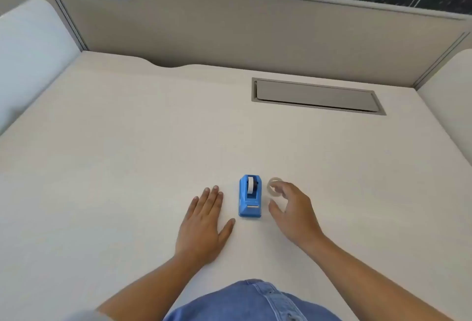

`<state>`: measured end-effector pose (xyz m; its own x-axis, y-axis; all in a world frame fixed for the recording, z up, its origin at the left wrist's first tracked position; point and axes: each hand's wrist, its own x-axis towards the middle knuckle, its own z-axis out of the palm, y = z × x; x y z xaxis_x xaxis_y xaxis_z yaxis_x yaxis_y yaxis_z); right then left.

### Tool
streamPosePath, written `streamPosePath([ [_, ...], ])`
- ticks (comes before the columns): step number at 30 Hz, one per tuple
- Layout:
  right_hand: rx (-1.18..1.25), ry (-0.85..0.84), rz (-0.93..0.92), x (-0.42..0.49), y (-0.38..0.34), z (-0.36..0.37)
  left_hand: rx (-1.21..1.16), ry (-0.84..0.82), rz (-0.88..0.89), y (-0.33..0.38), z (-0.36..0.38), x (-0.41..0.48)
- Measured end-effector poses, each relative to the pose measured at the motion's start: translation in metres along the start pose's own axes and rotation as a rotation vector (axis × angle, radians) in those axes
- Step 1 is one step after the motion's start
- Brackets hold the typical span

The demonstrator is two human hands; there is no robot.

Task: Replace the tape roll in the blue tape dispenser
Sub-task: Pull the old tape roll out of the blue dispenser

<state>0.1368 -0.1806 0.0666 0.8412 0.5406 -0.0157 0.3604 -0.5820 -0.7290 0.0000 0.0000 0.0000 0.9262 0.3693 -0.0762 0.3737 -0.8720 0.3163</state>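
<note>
Denim-clad lap (pixel 251 300) nearest. Left hand (pixel 204 221) flat on surface (pixel 127 142), fingers spread, empty. Right hand (pixel 293 208) fingers apart, curled loosely round clear tape roll (pixel 274 187) beside blue tape dispenser (pixel 250 196), roll seated inside. Steady dispenser first, then lift seated roll straight up.

Blue dispenser (pixel 250 196) between 2 hands

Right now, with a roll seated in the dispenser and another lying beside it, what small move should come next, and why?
Probably the left hand, lying flat on the desk, should steady the blue dispenser so the seated roll can be lifted out. That roll fills the cradle, so the loose roll at the right hand fingertips cannot go in yet.
</note>
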Motion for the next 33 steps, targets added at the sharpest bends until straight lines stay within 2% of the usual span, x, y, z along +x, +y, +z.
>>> streamPosePath([
  [3, -0.026, -0.095, -0.06, 0.022, -0.013, -0.007, -0.006, 0.003, 0.031, 0.002, -0.006, 0.003],
  [8, -0.188, -0.292, -0.133, 0.05, -0.032, -0.008, -0.208, 0.016, 0.07, 0.015, -0.027, 0.026],
  [15, -0.308, -0.341, -0.113, 0.066, -0.039, -0.004, -0.504, 0.029, 0.054, 0.041, -0.04, 0.047],
  [22, -0.354, -0.367, -0.113, 0.068, -0.038, 0.0, -0.502, -0.068, 0.048, 0.046, -0.036, 0.052],
  [33, -0.417, -0.38, -0.247, 0.071, -0.043, -0.003, -0.493, -0.055, 0.001, 0.04, -0.03, 0.054],
])
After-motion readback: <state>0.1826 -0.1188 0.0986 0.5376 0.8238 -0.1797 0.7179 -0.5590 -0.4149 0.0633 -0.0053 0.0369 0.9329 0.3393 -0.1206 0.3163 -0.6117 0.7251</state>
